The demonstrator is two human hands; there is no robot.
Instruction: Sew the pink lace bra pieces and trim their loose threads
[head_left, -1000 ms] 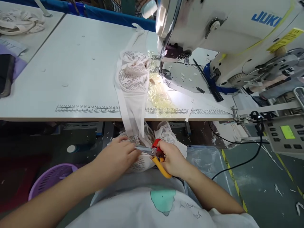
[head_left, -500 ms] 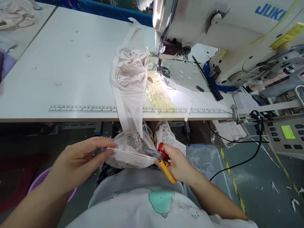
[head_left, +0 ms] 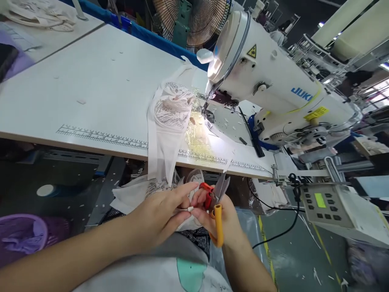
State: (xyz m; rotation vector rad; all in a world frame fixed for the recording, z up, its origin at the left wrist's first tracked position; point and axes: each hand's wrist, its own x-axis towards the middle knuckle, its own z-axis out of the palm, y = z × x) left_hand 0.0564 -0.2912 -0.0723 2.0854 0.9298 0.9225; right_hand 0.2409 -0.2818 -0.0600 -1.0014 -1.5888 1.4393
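Note:
My left hand (head_left: 161, 217) pinches a small white piece of the lace garment (head_left: 136, 194) that lies in my lap. My right hand (head_left: 220, 219) grips red and yellow thread snips (head_left: 216, 202), blades pointing up and to the right, and its fingertips also touch that white piece. A chain of pale lace bra pieces (head_left: 170, 111) runs from my lap up over the table edge to the needle of the white sewing machine (head_left: 273, 93).
The white table (head_left: 75, 85) bears a printed ruler along its front edge. A control panel (head_left: 322, 200) with a green screen hangs at right, with a black cable below. A purple basket (head_left: 21, 235) sits on the floor at left. A fan (head_left: 191, 20) stands behind the table.
My hands came together in my lap. The snips turned from cutting at the fabric to pointing upward. My left hand moved right and now pinches a small white piece. The view tilted up.

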